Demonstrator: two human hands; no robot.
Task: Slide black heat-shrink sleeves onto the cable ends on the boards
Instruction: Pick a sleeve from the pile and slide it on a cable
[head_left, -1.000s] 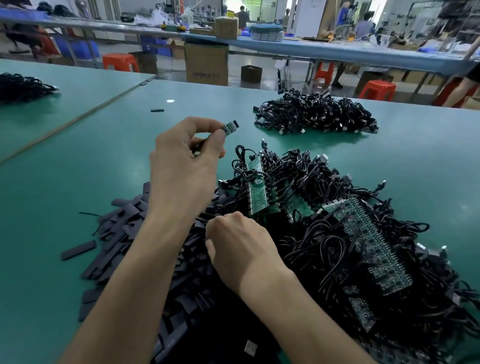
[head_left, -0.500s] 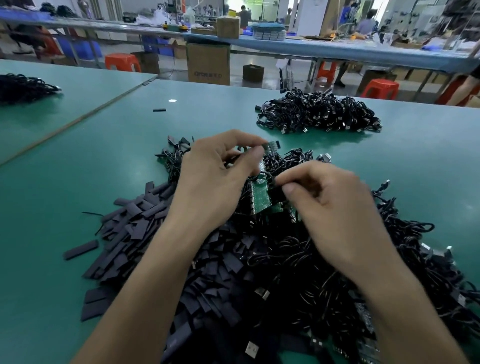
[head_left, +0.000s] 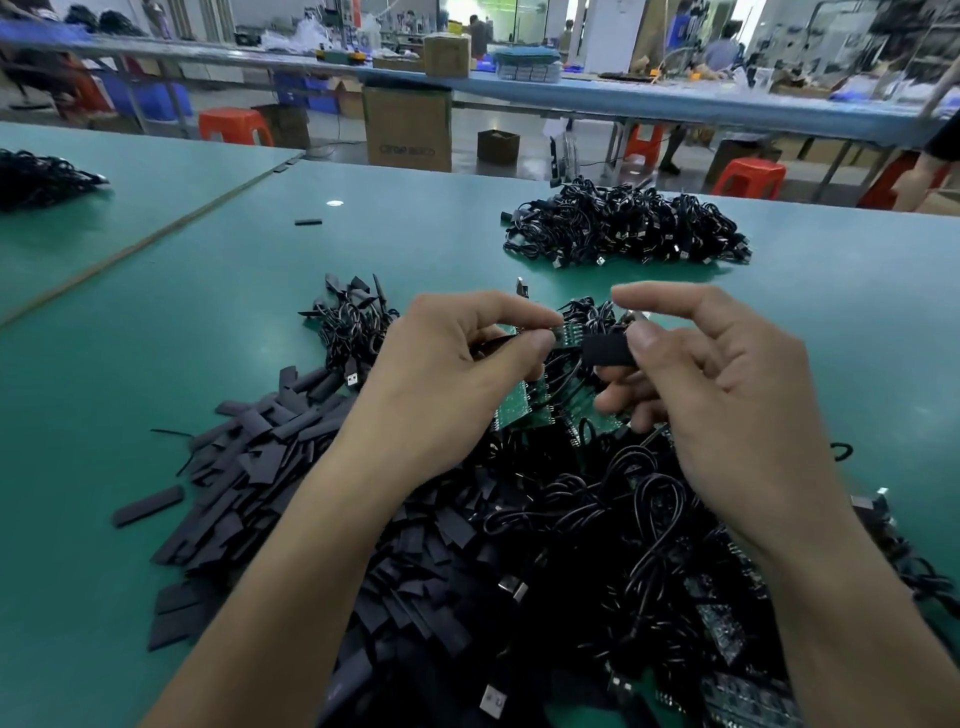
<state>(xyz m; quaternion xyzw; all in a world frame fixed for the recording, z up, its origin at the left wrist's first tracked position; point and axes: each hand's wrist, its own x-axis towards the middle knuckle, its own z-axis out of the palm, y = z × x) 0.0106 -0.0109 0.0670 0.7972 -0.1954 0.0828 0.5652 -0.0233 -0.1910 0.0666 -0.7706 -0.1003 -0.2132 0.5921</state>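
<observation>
Black sleeve (head_left: 605, 351) pinched in your right hand (head_left: 727, 400), small green board (head_left: 569, 336) pinched in your left hand (head_left: 447, 384) just beside it, over the worktop (head_left: 156, 338).

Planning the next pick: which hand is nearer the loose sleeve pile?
Left. The left hand, pinching a board, sits just beyond the sleeve pile, forearm crossing above it. The right hand is farther right, over the cables, pinching one sleeve.

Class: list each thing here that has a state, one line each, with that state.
left hand, pinches small board
right hand, pinches black sleeve
black sleeve, held up, beside small board
loose sleeves, heaped on the table
far cable pile, lying apart, untouched
</observation>
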